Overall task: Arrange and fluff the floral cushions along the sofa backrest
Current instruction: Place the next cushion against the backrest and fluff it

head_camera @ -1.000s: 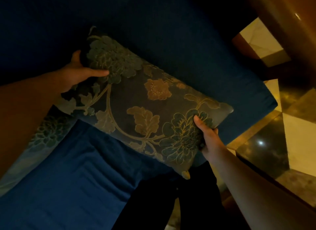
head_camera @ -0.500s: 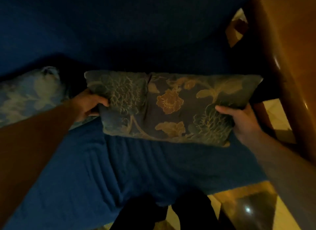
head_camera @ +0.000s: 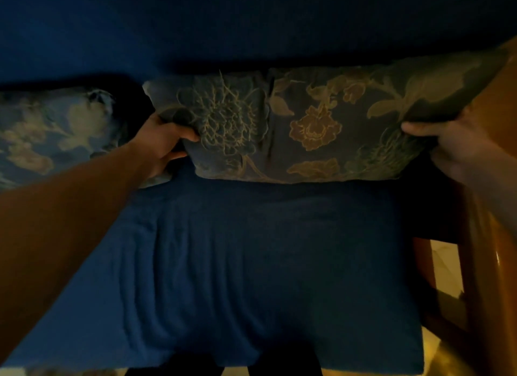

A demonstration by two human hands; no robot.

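A dark floral cushion [head_camera: 313, 123] with gold and teal flowers stands on its long edge against the blue sofa backrest [head_camera: 251, 28]. My left hand [head_camera: 163, 143] grips its lower left corner. My right hand [head_camera: 458, 143] grips its lower right end, close to the wooden armrest. A second floral cushion [head_camera: 53, 135], lighter blue, leans on the backrest at the far left, apart from the first by a dark gap.
The blue seat cushion [head_camera: 251, 263] spreads in front of me. A wooden armrest and frame [head_camera: 492, 235] close off the right side. Pale floor tiles [head_camera: 444, 266] show through the frame. My dark trouser legs touch the seat's front edge.
The cushion went from tilted over the seat to level and upright against the backrest, moving back and right. Both hands kept their hold and the view moved closer.
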